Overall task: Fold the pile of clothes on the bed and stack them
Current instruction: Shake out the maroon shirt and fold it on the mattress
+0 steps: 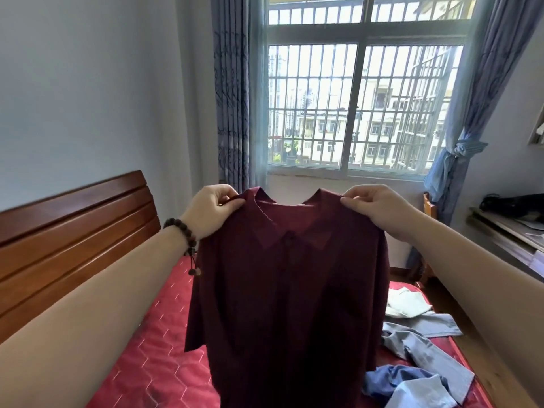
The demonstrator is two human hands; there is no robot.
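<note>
A dark maroon collared shirt [288,304] hangs upright in the air in front of me, above the bed with its red quilted cover [156,357]. My left hand [210,209] pinches the shirt's left shoulder and my right hand [375,209] pinches the right shoulder, holding it spread out. Its collar faces me and both short sleeves hang down. To the right on the bed lies a loose pile: a grey-blue garment [424,351], a blue shirt [403,384] and a white and pale piece [407,303]. The maroon shirt hides part of the pile.
A wooden headboard [73,231] runs along the left. A barred window [359,98] with blue curtains [232,92] is straight ahead. A desk [509,231] with dark items stands at the right, with floor between it and the bed.
</note>
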